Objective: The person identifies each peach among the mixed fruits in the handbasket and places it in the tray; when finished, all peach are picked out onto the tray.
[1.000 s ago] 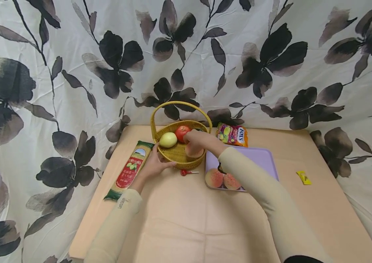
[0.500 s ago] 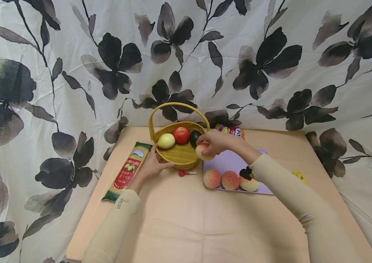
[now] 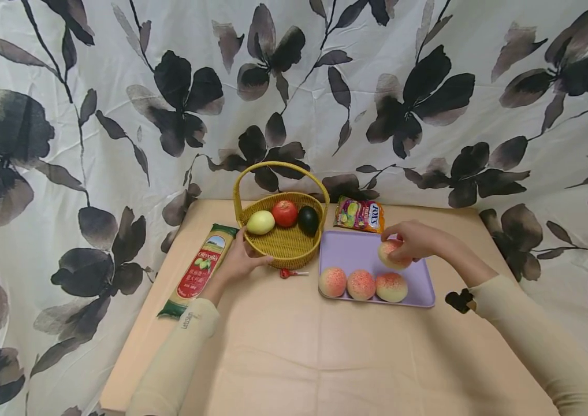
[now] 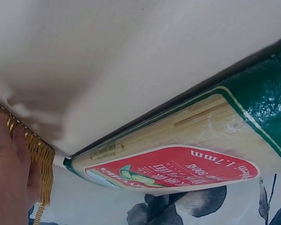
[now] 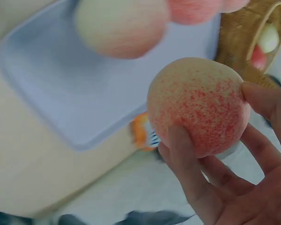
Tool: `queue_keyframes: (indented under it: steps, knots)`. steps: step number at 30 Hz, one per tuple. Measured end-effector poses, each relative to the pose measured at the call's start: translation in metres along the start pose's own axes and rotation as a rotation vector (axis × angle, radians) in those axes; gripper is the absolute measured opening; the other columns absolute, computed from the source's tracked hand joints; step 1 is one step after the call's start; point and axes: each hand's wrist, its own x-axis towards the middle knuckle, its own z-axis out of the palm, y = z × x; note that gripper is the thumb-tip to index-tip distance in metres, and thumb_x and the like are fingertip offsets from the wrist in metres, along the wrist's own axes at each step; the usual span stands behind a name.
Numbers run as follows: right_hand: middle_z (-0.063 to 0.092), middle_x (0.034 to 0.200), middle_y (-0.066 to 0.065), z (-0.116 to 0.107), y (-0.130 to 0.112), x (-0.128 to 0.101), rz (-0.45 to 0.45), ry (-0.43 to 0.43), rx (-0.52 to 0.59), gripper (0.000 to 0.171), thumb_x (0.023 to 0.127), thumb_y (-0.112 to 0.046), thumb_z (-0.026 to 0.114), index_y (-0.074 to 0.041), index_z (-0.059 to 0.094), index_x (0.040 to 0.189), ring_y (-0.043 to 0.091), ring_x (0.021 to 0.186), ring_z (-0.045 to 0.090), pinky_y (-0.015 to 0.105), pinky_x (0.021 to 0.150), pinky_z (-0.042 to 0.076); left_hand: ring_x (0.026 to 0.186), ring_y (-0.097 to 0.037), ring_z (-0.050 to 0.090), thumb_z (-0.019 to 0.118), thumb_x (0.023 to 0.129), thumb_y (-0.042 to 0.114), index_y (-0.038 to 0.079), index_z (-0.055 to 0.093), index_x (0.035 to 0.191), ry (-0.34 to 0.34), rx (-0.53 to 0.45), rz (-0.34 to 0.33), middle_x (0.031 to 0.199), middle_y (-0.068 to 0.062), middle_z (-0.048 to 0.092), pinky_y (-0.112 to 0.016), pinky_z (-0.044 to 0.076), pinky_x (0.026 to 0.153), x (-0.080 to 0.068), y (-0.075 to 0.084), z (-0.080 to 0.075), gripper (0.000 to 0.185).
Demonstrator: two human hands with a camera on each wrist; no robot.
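My right hand (image 3: pixel 410 241) grips a peach (image 3: pixel 391 255) (image 5: pixel 199 105) just above the right part of the purple tray (image 3: pixel 348 250) (image 5: pixel 61 98). Three more peaches (image 3: pixel 361 285) lie in a row along the tray's near edge. My left hand (image 3: pixel 239 261) (image 4: pixel 9 183) rests against the near left side of the yellow wicker basket (image 3: pixel 283 242) (image 4: pixel 40 154). The basket holds a pale green fruit (image 3: pixel 260 222), a red tomato (image 3: pixel 285 213) and a dark avocado (image 3: pixel 308 219).
A spaghetti packet (image 3: pixel 197 268) (image 4: pixel 187 154) lies left of the basket. A candy bag (image 3: pixel 360 214) sits behind the tray. A small red item (image 3: pixel 289 273) lies in front of the basket. A floral cloth hangs behind the beige table (image 3: pixel 294 352).
My right hand lifted a peach out of the basket and carried it right, over the purple tray. The left hand stayed on the basket.
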Motion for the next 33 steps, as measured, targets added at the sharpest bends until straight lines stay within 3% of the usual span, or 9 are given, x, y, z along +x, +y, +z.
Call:
queue_keyframes:
  steps: [10,13,17,21,33]
  knots:
    - [0.057,0.098,0.015,0.026,0.053,-0.032,0.160,-0.073,0.117,0.047,0.088,-0.014,0.078,-0.002,0.062,0.131,0.018,0.070,0.063,0.034,0.061,0.063,0.157,-0.039,0.026,0.089,0.081,0.047,0.010,-0.002,0.167,0.003,0.000,-0.003,0.171,-0.025,0.013,-0.052,0.026,0.128,0.001,-0.001,0.000,0.130]
    - [0.056,0.096,0.014,0.039,0.062,-0.036,0.184,-0.087,0.161,0.046,0.088,-0.012,0.078,-0.002,0.062,0.130,0.018,0.069,0.062,0.035,0.061,0.063,0.156,-0.040,0.029,0.088,0.084,0.039,0.010,-0.002,0.166,-0.002,-0.023,-0.002,0.171,-0.026,0.013,-0.052,0.028,0.127,0.002,-0.001,0.001,0.126]
    - [0.056,0.096,0.014,0.050,0.069,-0.038,0.212,-0.094,0.200,0.045,0.087,-0.010,0.077,-0.003,0.062,0.128,0.018,0.069,0.061,0.036,0.061,0.064,0.156,-0.040,0.028,0.087,0.086,0.034,0.010,-0.002,0.166,0.000,-0.016,-0.007,0.171,-0.026,0.013,-0.053,0.027,0.127,0.003,-0.001,0.001,0.123]
    - [0.054,0.097,0.014,0.056,0.072,-0.039,0.222,-0.097,0.211,0.044,0.088,-0.010,0.077,-0.003,0.061,0.128,0.019,0.072,0.060,0.037,0.061,0.064,0.157,-0.039,0.026,0.089,0.083,0.042,0.011,-0.002,0.167,0.002,-0.005,-0.007,0.171,-0.025,0.013,-0.052,0.027,0.128,0.003,-0.001,0.000,0.127]
    - [0.055,0.091,0.013,0.068,0.077,-0.038,0.180,-0.072,0.205,0.040,0.086,-0.007,0.074,-0.004,0.062,0.123,0.018,0.066,0.061,0.037,0.056,0.063,0.155,-0.040,0.031,0.089,0.081,0.044,0.011,-0.003,0.166,-0.011,-0.033,-0.010,0.171,-0.024,0.013,-0.052,0.031,0.126,0.005,-0.004,0.001,0.130]
